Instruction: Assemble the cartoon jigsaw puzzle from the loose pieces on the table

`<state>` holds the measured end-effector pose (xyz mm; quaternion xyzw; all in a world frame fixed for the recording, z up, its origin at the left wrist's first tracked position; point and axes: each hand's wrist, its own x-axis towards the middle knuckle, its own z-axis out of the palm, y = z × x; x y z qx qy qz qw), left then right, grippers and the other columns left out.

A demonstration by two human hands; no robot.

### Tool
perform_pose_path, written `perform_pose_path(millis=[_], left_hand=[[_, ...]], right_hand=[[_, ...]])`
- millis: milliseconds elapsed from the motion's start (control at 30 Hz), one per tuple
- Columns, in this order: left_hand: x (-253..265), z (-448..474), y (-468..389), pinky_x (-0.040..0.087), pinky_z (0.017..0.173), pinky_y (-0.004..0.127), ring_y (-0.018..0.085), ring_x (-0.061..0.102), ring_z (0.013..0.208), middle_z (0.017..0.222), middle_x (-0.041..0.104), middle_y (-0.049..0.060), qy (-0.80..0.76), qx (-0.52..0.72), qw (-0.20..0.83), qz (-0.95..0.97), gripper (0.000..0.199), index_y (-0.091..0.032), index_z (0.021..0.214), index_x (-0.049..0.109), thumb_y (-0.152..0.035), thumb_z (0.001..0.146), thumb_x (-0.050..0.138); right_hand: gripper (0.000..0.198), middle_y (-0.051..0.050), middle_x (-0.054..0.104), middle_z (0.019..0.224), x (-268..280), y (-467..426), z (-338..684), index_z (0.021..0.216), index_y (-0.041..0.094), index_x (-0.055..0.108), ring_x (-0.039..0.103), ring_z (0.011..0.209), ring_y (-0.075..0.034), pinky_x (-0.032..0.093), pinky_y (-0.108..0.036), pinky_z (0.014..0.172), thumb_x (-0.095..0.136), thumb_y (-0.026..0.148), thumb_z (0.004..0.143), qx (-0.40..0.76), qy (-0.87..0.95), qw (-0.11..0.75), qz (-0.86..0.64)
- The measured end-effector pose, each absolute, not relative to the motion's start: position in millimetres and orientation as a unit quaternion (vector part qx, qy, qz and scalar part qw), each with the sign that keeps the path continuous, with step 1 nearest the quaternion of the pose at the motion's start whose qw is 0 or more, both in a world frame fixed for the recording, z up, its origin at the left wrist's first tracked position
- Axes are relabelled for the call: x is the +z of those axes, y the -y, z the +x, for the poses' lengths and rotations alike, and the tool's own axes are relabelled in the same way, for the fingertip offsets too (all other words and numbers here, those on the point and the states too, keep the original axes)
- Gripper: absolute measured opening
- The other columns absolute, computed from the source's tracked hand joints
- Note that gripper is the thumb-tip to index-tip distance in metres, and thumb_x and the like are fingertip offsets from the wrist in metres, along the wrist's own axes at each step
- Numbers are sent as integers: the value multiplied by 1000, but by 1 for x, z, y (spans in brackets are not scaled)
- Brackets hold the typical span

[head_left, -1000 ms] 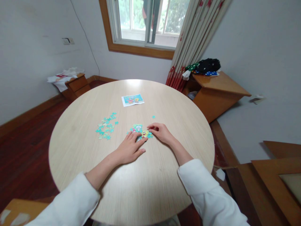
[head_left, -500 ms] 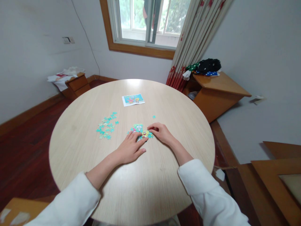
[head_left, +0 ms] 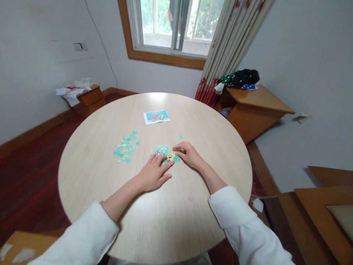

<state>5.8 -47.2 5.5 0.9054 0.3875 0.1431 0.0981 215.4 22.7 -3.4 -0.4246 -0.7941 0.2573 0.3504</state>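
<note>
A partly joined jigsaw puzzle (head_left: pixel 163 150) with cartoon figures lies on the table in front of me; part of it is hidden under my fingers. My left hand (head_left: pixel 153 173) rests palm down at its near left side, fingers spread, the fingertips on the pieces. At the puzzle's right edge is my right hand (head_left: pixel 189 154), its fingers bent and the thumb a little apart from the index finger. No piece shows between them. One loose turquoise puzzle piece (head_left: pixel 181 137) lies just beyond the right hand.
Several loose puzzle pieces (head_left: pixel 127 147) are spread left of the puzzle on the round table (head_left: pixel 171 224). Farther back lies a printed picture sheet (head_left: pixel 157 117) with the cartoon figures. Beyond the table's right side stands a wooden cabinet (head_left: pixel 256 106) with cloths on top.
My right hand's fingers have lifted and opened slightly at the puzzle's right edge. The left hand stays where it was.
</note>
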Motion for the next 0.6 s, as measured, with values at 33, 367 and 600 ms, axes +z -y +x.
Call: perform_pose_path(millis=[33, 367, 600], left_hand=[[5, 6, 47, 20, 108, 55, 29, 39, 121, 126, 44, 15, -388, 147, 99, 904, 48, -21, 131, 47, -43, 89, 39], [6, 3, 44, 27, 105, 52, 26, 41, 116, 125, 47, 13, -390, 182, 157, 889, 49, -22, 136, 41, -40, 91, 36], [6, 0, 39, 35, 102, 42, 22, 45, 115, 122, 51, 12, -420, 292, 273, 815, 43, -19, 131, 43, -35, 92, 36]], right_hand=[[17, -6, 65, 88, -4, -23, 216, 88, 19, 69, 54, 89, -18, 42, -36, 84, 64, 12, 74, 253, 796, 354, -422], [20, -7, 64, 95, -6, -24, 219, 97, 18, 65, 59, 85, -15, 47, -31, 77, 55, 19, 81, 323, 750, 375, -439], [30, -8, 63, 101, -1, -23, 220, 99, 16, 64, 62, 92, -16, 47, -28, 75, 62, 12, 69, 360, 745, 352, -438]])
